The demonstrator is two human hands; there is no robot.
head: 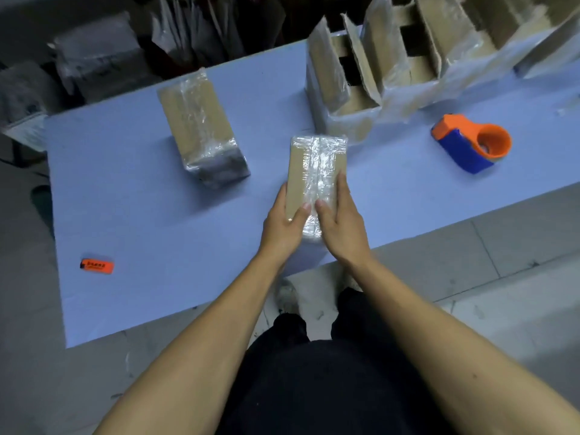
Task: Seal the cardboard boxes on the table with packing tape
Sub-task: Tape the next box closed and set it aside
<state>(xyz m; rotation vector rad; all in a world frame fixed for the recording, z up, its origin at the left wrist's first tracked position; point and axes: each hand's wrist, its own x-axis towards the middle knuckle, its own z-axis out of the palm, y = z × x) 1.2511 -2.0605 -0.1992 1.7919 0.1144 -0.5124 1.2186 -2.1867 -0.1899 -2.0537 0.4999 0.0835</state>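
A small orange tag point(96, 266) with dark print lies flat near the left end of the blue desk point(150, 233). Beyond the desk's far edge, plastic-wrapped grey bundles point(97, 54) are piled on the floor.

Both hands on the taped box point(314, 171) at the near edge of the blue table point(141, 230). Left hand point(282, 224) grips its left side, thumb on top; right hand point(342, 221) grips the right side, thumb next to the tape seam running lengthwise down the top. Box stands on the table, clear tape shiny over top and far end. Second taped box point(201, 127) well apart to the left, lying at a slant. Row of open boxes point(392, 67) with flaps up along the far right. Orange and blue tape dispenser point(474, 144) on the table to the right, nobody touching it. Small orange tag point(96, 266) near the left front corner
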